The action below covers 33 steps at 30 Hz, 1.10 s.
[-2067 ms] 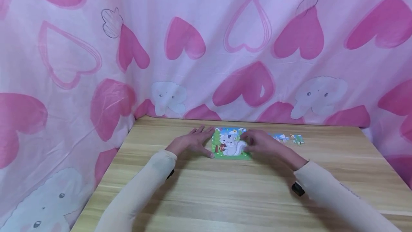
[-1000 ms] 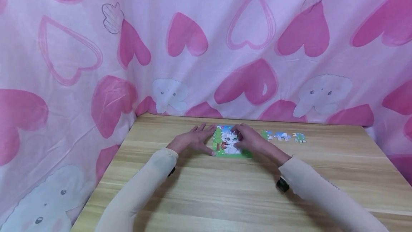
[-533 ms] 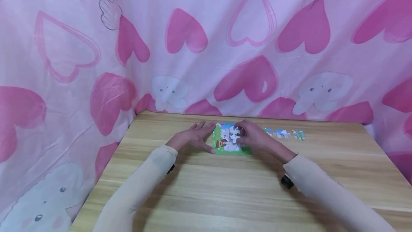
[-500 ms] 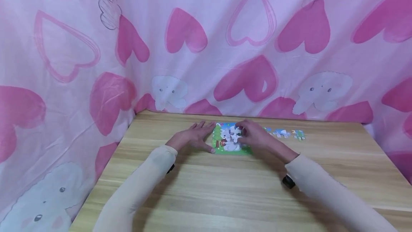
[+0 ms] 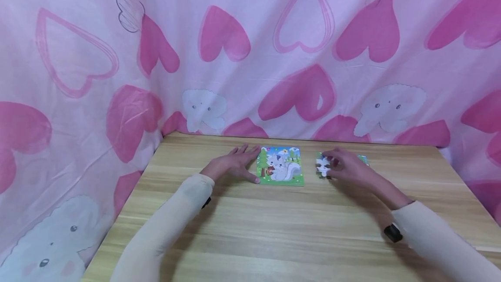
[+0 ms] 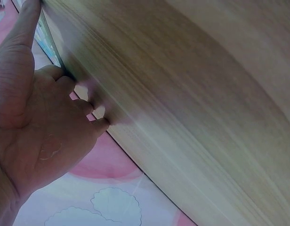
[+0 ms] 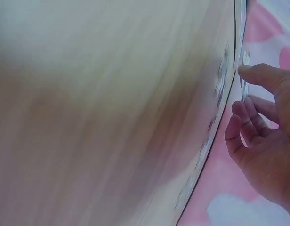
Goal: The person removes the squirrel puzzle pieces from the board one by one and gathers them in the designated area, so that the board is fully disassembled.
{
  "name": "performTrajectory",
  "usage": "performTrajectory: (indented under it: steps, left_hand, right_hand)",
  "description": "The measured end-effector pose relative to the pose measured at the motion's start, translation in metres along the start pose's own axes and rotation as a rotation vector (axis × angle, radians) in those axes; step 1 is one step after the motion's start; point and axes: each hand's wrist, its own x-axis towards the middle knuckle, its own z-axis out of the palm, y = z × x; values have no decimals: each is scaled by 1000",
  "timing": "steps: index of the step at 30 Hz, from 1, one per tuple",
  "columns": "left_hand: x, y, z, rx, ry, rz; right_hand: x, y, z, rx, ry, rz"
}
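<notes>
The squirrel picture (image 5: 279,166) (green-bottomed) lies flat; 1 whitish puzzle piece (image 5: 322,166) is held beside it.

The left hand (image 6: 46,113) fills the left side, its palm toward the camera and the thumb stretched up to the top edge. The other fingertips meet the wood-grained bench (image 6: 182,94), shadows beside them. Between thumb and fingers shows a narrow sliver of a colourful card (image 6: 47,43). Beyond the bench's dark slanting edge hangs pink-and-white cloth (image 6: 159,209).
</notes>
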Motion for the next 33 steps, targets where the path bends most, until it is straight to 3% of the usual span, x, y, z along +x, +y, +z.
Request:
performTrajectory:
  steps: [7,15,26,33]
  left_hand:
    - [1,-1,0,-4,-1,4]
    - [3,-3,1,-3,2,17]
    - [2,-3,1,-1,6,21]
    - [3,-2,0,6,1,15]
  right_hand:
    - [-28,27,-18,0,-38,-2]
    - [-34,44,-20,-7,-103,73]
    - [-33,42,-22,5,-129,91]
    - [-32,40,-22,-57,-123,72]
